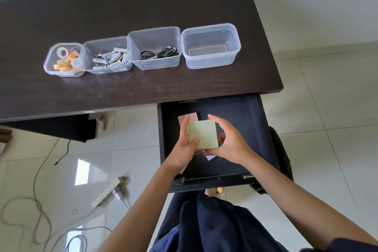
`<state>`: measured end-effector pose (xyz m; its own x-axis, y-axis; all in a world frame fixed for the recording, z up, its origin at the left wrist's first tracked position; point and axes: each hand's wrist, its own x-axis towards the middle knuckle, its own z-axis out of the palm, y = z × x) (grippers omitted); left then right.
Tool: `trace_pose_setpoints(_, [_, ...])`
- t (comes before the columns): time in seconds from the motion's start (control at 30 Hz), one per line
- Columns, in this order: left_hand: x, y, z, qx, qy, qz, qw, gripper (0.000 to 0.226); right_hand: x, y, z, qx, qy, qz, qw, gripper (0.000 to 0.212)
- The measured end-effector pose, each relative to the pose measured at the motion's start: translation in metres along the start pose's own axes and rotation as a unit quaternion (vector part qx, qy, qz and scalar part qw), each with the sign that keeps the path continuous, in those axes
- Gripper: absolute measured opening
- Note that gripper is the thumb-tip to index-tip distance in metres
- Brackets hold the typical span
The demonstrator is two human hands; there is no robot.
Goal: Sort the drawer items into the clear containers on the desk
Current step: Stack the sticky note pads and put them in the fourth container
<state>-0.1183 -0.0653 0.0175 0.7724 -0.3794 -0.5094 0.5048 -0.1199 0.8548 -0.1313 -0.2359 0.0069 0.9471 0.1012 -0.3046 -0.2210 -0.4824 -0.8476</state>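
Observation:
Over the open dark drawer (241, 112), my left hand (185, 147) and my right hand (227, 145) together hold a pale green pad of sticky notes (202, 134). The left thumb presses on its near left corner; the right fingers cup its right side and underside. A pink pad (191, 117) lies in the drawer just behind it, and a lilac corner (210, 157) shows below my right hand. On the desk (122, 16) stand clear containers in a row: tape rolls (64, 59), batteries (110, 57), scissors (155, 49), and an empty one (210, 46) at the right.
The drawer sticks out from under the desk's right end, above my dark-trousered legs (204, 227). On the tiled floor to the left lie a white power strip (106, 192) with a plug and loose cables (36, 210). A dark bag (282, 155) sits right of the drawer.

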Motion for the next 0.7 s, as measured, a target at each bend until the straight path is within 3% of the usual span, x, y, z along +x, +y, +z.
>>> trace_pose_setpoints(0.43, [-0.013, 0.009, 0.01, 0.083, 0.003, 0.033, 0.996, 0.069, -0.01, -0.008, -0.002, -0.053, -0.025, -0.015, 0.998, 0.106])
trace_pose_setpoints(0.6, [-0.016, 0.01, 0.012, 0.085, 0.039, 0.053, 0.994, 0.07, -0.014, -0.009, 0.005, -0.003, -0.035, 0.02, 0.999, 0.127])
trace_pose_setpoints(0.7, [-0.017, 0.012, 0.016, 0.069, 0.041, 0.052, 0.995, 0.071, -0.017, -0.01, 0.013, 0.041, -0.053, 0.043, 0.997, 0.128])
